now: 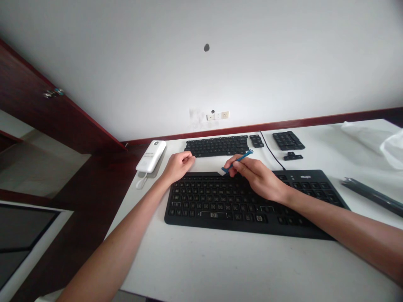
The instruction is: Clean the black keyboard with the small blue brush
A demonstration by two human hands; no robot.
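Remotely I see the nearer right hand [258,175] pinching a blue brush [242,157]; the keycap-stripped keyboard [220,205] beneath, toward six, runs nine-to-three; the left hand [180,165], loosely closed, sits at nine.

No text can be read clearly: the pale logo [305,176] near the black keyboard's [214,204] upper right corner is blurred, and the white device's [152,156] printed lines are too small.

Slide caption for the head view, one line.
Right hand holds a blue brush over a keyboard with keycaps off; left hand curls near its far left corner.
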